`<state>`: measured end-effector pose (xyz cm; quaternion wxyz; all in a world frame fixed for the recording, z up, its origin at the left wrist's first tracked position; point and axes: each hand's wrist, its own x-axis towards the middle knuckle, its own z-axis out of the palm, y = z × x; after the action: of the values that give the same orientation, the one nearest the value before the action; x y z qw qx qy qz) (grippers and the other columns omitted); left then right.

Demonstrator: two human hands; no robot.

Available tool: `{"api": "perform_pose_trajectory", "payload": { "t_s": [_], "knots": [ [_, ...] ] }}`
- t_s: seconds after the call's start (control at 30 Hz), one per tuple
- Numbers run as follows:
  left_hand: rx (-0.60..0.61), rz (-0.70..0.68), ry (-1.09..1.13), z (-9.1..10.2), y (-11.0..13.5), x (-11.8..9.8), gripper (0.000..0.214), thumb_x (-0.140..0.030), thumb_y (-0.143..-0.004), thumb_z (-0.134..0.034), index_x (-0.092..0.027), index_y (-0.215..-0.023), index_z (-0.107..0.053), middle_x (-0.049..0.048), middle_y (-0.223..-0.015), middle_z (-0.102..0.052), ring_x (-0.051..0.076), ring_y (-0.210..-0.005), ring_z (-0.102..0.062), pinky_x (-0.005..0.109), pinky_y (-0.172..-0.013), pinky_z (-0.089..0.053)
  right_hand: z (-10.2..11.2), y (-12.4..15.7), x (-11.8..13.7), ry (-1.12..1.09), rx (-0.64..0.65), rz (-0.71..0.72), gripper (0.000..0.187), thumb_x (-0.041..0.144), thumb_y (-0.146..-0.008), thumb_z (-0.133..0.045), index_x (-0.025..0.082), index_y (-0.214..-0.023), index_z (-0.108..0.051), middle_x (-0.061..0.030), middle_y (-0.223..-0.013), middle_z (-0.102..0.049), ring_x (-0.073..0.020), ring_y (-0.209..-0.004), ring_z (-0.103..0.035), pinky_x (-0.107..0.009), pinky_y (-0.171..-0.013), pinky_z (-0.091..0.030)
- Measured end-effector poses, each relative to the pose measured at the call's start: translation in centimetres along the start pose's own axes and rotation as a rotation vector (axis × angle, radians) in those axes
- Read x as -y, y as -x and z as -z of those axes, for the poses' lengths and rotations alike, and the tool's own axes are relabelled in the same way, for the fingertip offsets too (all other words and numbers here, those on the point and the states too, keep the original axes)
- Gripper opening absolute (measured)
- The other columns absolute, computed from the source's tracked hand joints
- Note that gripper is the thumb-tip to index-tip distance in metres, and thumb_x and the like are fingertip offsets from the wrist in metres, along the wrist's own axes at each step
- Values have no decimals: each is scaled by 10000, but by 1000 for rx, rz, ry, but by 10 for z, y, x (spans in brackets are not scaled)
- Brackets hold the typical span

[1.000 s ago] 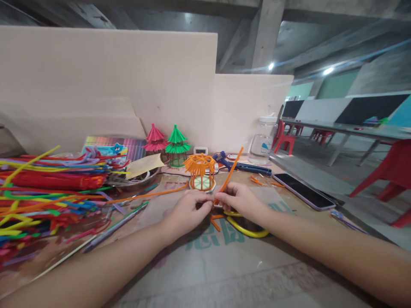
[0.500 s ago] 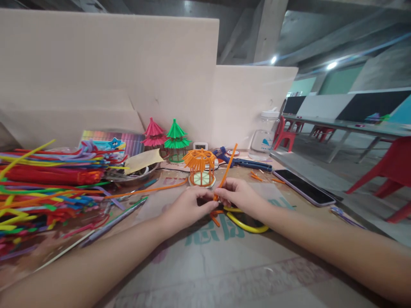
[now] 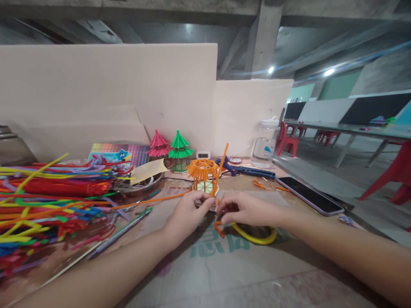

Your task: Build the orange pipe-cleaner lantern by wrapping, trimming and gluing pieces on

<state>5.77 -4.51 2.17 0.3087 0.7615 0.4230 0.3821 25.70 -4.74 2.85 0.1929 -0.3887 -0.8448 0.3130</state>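
Note:
My left hand (image 3: 194, 211) pinches an orange pipe cleaner (image 3: 221, 167) between thumb and fingertips; the strip sticks up, tilted to the right. My right hand (image 3: 240, 208) is just to the right, its fingers curled and apart from the thumb, with no held thing showing. Below its fingertips lie short bent orange pieces (image 3: 219, 231). A yellow loop (image 3: 257, 240), like a scissors handle, lies partly hidden under the right hand. Right behind my hands stands a small orange pavilion model (image 3: 202, 169) on a pale round base.
Many coloured pipe cleaners (image 3: 58, 188) are heaped at left. Red (image 3: 158, 143) and green (image 3: 179, 147) pavilion models stand behind, near a marker set (image 3: 128, 153). A blue glue gun (image 3: 231, 166), a water bottle (image 3: 265, 145) and a phone (image 3: 310, 194) lie or stand at right.
My right hand has let go of the upright orange pipe cleaner and moved slightly right. The left hand now holds it alone. The whole view has shifted a little.

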Motion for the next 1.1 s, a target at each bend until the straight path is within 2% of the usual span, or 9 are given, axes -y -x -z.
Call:
{"api": "perform_pose_trajectory", "payload": {
  "t_s": [0.13,0.27,0.37,0.43,0.53,0.6,0.67,0.87,1.1],
  "knots": [
    [12,1,42,-1,0,0,233,-335,-844,-572,-153,-719,-643,16,-706,-659,148,-689,-603,228,-668,-466,-3,13,20,298,18,96,405,514,-738,-747,200,-989,-699,-83,-1094,-642,-243,-964,-601,-327,-796,-471],
    [16,-5,44,-2,2,-2,243,-342,-847,-563,-156,-702,-621,13,-695,-642,149,-688,-591,231,-669,-459,-23,14,27,461,-43,101,108,227,-883,-608,169,-934,-684,-90,-1020,-658,-211,-910,-617,-323,-798,-469],
    [14,-10,38,-1,2,-3,252,-343,-848,-559,-153,-691,-614,12,-686,-632,145,-678,-579,228,-659,-444,-31,10,19,475,-57,165,120,123,-868,-570,158,-888,-683,-83,-954,-677,-190,-856,-623,-295,-763,-468],
    [9,-18,27,-1,1,-2,248,-334,-848,-558,-152,-691,-618,12,-686,-631,143,-681,-575,226,-660,-435,-26,5,11,442,-107,180,102,120,-839,-597,160,-872,-684,-71,-897,-685,-184,-814,-622,-285,-735,-469],
    [16,-21,10,-1,1,-1,250,-332,-853,-550,-150,-700,-626,9,-681,-628,141,-680,-570,223,-660,-429,-8,-3,-5,362,-271,142,111,154,-857,-590,163,-892,-695,-64,-858,-698,-176,-776,-621,-285,-721,-474],
    [29,-10,12,-1,1,-1,262,-347,-858,-543,-148,-711,-628,9,-677,-628,140,-667,-568,222,-648,-428,4,-8,-13,336,-413,160,151,126,-864,-564,151,-900,-709,-94,-961,-711,-198,-904,-630,-320,-835,-468],
    [54,-2,8,-1,1,0,277,-365,-863,-535,-147,-727,-637,17,-698,-646,148,-679,-581,227,-652,-432,9,-12,-17,247,-476,138,164,170,-886,-561,145,-925,-717,-107,-1036,-711,-213,-980,-625,-340,-894,-454],
    [109,-50,-136,-1,-3,16,334,-404,-882,-507,-156,-720,-661,38,-739,-675,186,-743,-600,278,-720,-429,-16,-19,-8,-293,-384,-85,95,228,-822,-629,162,-840,-694,-14,-750,-696,-149,-676,-614,-242,-605,-455],
    [163,-105,-284,-2,2,16,298,-370,-905,-514,-185,-779,-711,31,-804,-698,193,-826,-594,295,-786,-396,-28,-16,-5,-347,-434,-162,102,232,-783,-650,144,-822,-686,-18,-746,-683,-144,-683,-595,-242,-620,-439]
  ]
}}
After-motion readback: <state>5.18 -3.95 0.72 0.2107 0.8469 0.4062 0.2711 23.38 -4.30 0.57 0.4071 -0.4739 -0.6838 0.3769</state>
